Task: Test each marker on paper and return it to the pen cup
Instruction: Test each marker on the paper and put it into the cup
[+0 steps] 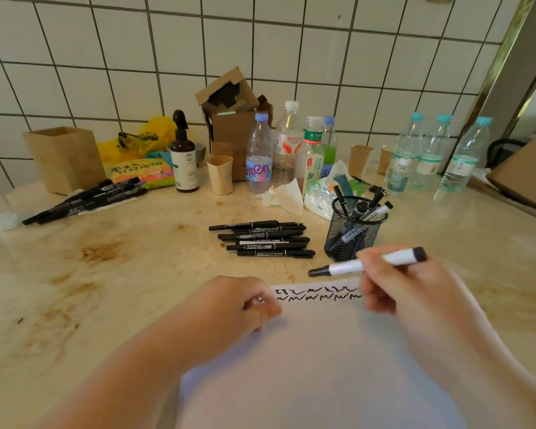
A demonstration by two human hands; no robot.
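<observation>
The right hand [384,283] pinched a white marker [367,263] above the paper [322,351]; the left hand [239,301], fingers curled, pressed the sheet. Best dropped upright into the pen cup [353,230] at twelve o'clock.

Hands: 2, left [245,300] and right [393,283]
Markers in hand: 1 [347,267]
Markers in centre pile [262,239]: about 9, overlapping
Markers in left pile [84,201]: about 5
Mesh cups: 1 [355,230]
Paper sheets: 1 [322,351]
Squiggle rows: 2 [317,294]
Paper cups: 3 [219,174]
Wooden boxes: 1 [64,157]
</observation>
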